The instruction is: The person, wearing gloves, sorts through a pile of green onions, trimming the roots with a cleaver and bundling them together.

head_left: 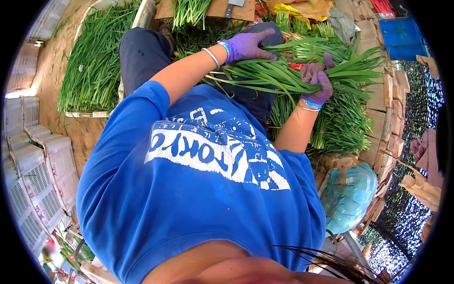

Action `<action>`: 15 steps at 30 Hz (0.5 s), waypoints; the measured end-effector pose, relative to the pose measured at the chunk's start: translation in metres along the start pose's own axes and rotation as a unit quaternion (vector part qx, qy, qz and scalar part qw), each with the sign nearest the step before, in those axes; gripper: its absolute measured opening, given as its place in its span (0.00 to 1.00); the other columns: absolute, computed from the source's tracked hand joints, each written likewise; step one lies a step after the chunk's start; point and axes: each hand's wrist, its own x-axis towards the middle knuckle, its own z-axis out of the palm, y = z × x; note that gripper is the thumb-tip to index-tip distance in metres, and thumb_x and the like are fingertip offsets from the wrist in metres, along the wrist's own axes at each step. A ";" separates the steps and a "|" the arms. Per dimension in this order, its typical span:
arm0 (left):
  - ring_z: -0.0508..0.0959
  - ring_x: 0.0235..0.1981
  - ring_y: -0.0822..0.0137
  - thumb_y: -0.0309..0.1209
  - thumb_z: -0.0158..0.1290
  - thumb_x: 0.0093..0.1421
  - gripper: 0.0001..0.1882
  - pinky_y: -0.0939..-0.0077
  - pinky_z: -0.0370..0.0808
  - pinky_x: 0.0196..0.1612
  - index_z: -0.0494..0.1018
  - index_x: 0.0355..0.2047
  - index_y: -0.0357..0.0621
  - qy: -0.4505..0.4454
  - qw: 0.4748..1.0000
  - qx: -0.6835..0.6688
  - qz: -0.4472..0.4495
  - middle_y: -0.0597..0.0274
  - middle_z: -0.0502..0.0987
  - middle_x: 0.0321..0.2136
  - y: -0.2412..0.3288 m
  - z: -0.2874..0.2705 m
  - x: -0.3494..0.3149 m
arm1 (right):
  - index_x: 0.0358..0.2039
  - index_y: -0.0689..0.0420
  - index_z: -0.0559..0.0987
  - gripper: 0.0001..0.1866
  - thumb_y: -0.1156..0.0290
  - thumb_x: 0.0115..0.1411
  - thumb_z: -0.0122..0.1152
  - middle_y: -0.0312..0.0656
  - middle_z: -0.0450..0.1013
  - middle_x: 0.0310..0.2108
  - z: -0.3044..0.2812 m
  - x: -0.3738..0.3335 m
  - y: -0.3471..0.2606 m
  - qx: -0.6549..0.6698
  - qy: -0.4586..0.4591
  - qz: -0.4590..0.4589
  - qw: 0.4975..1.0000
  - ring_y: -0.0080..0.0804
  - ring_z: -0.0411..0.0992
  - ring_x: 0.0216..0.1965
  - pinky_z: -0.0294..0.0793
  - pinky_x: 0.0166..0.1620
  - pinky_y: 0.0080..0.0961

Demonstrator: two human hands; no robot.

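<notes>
Both my hands wear purple gloves. A loose bundle of long green garlic chives (265, 73) lies across above my lap. My right hand (319, 83) is closed around its leafy part, with leaf tips fanning out to the right past the fingers. Over the upper side of the bundle, my left hand (248, 47) has thumb and fingers spread apart, touching or close to the leaves. Beyond the right hand are tied bunches of chives (345, 120), some with red bands, stacked in a pile.
At left stands a pale crate (87, 114) filled with chives (97, 61). Ahead, a wooden board (241, 13) carries a knife (231, 9) and cut chives (189, 12). White plastic crates (35, 165) line the left side. A teal plastic bag (350, 196) sits at my right; bricks (385, 137) edge the pile.
</notes>
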 end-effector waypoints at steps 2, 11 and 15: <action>0.72 0.43 0.54 0.52 0.53 0.46 0.33 0.68 0.68 0.47 0.65 0.47 0.45 -0.078 0.988 0.125 -0.050 0.47 0.72 0.39 0.008 -0.011 -0.001 | 0.53 0.63 0.62 0.27 0.76 0.51 0.50 0.35 0.63 0.14 0.010 0.001 -0.002 -0.064 0.024 -0.014 0.998 0.27 0.63 0.18 0.65 0.32 0.30; 0.78 0.28 0.56 0.31 0.46 0.49 0.07 0.61 0.73 0.27 0.74 0.27 0.48 0.024 0.892 0.390 -0.229 0.56 0.76 0.25 -0.099 -0.037 -0.056 | 0.50 0.63 0.66 0.24 0.75 0.51 0.50 0.37 0.64 0.15 0.013 -0.014 -0.005 -0.098 0.098 -0.091 0.986 0.30 0.63 0.19 0.66 0.35 0.35; 0.77 0.29 0.55 0.35 0.46 0.51 0.10 0.61 0.73 0.28 0.74 0.29 0.49 0.083 0.859 0.408 -0.299 0.54 0.77 0.26 -0.153 -0.069 -0.082 | 0.52 0.60 0.65 0.24 0.75 0.52 0.48 0.36 0.63 0.15 0.005 -0.032 -0.013 -0.119 0.178 -0.109 0.971 0.30 0.63 0.20 0.65 0.37 0.36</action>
